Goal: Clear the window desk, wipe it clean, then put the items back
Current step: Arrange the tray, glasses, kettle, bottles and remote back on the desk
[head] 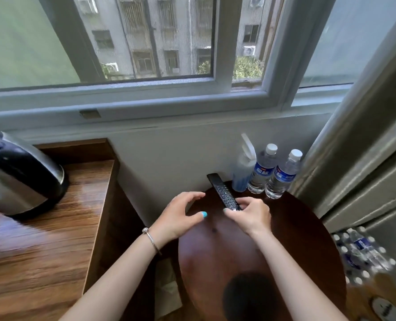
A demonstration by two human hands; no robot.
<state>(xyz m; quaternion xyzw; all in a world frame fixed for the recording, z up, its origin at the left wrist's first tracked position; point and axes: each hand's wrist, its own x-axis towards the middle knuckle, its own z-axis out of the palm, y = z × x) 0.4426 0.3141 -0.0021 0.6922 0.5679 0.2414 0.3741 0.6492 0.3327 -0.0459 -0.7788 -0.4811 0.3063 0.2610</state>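
A wide sliding window (146,42) with a pale grey frame fills the wall ahead, showing a grey building (169,31) in daylight. Below it runs a light wall (169,154). A grey curtain (366,135) hangs at the right.

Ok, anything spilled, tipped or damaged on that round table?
Nothing stands out. The spray bottle and two water bottles stand upright by the wall, the remote is gripped in the right hand, and the round table looks dry.
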